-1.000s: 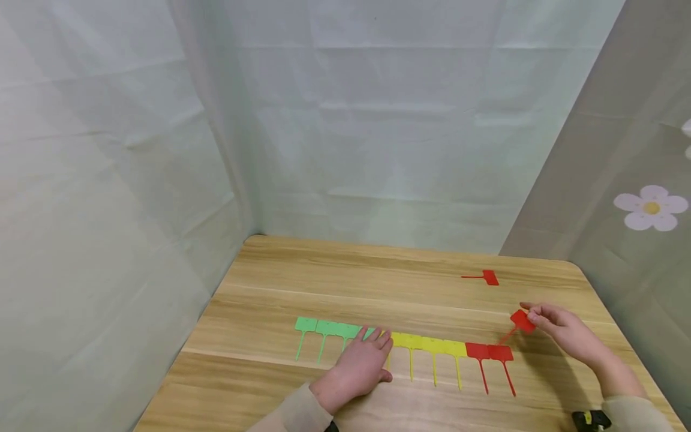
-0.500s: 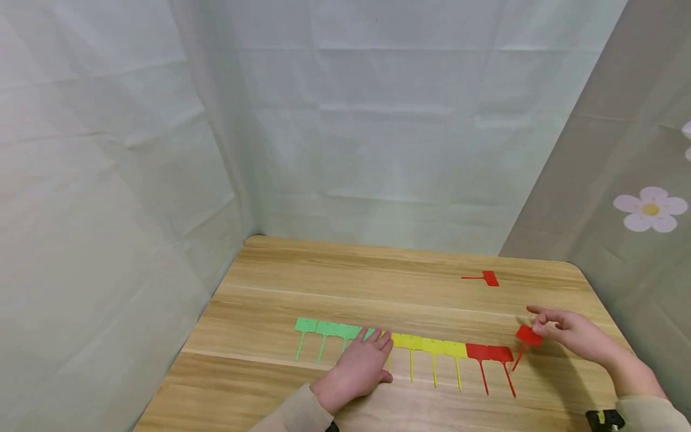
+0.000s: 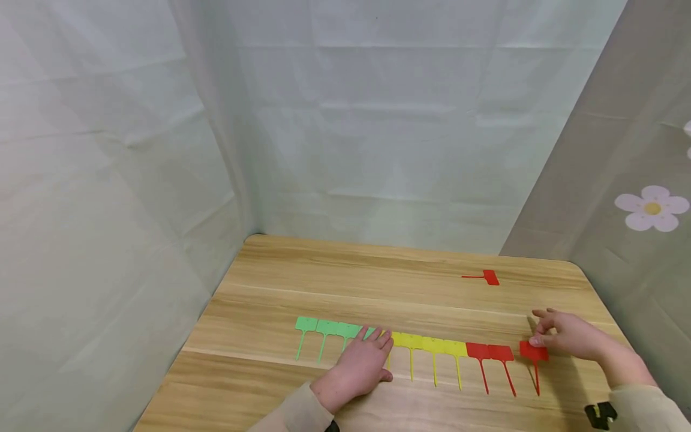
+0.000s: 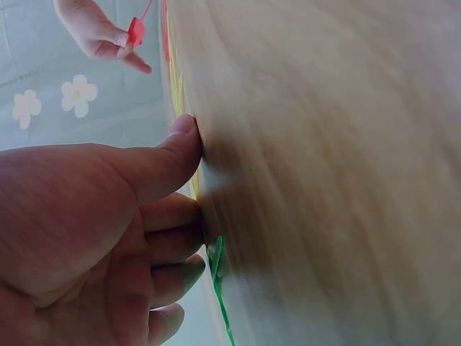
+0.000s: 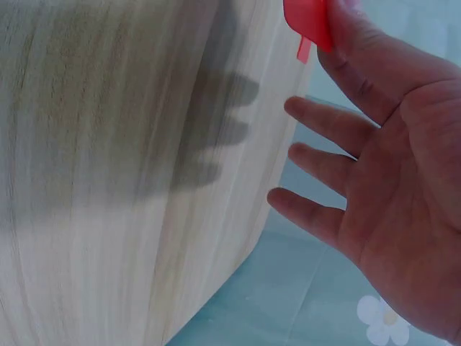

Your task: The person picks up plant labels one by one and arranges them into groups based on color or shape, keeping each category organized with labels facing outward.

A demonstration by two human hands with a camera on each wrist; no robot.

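Observation:
A row of flat plastic tags with thin tails crosses the table: green tags (image 3: 306,324) at the left, yellow tags (image 3: 433,345) in the middle, two red tags (image 3: 499,353) at the right. My left hand (image 3: 363,363) rests with fingers extended on the row where green meets yellow, covering part of it. Thumb and index finger of my right hand (image 3: 572,339) pinch another red tag (image 3: 533,350) by its flat head, just right of the row's end. Its tail points toward me. In the right wrist view the other fingers (image 5: 328,122) are spread and touch nothing.
One more red tag (image 3: 490,277) lies farther back, its tail pointing left. The wooden table (image 3: 324,264) is bordered by pale cloth (image 3: 378,150) behind and at both sides. A dark wrist device (image 3: 600,415) sits by the right sleeve.
My right hand has brought the pinched red tag down and toward me, turning its tail from slanting left to pointing at me. The left hand has stayed in place.

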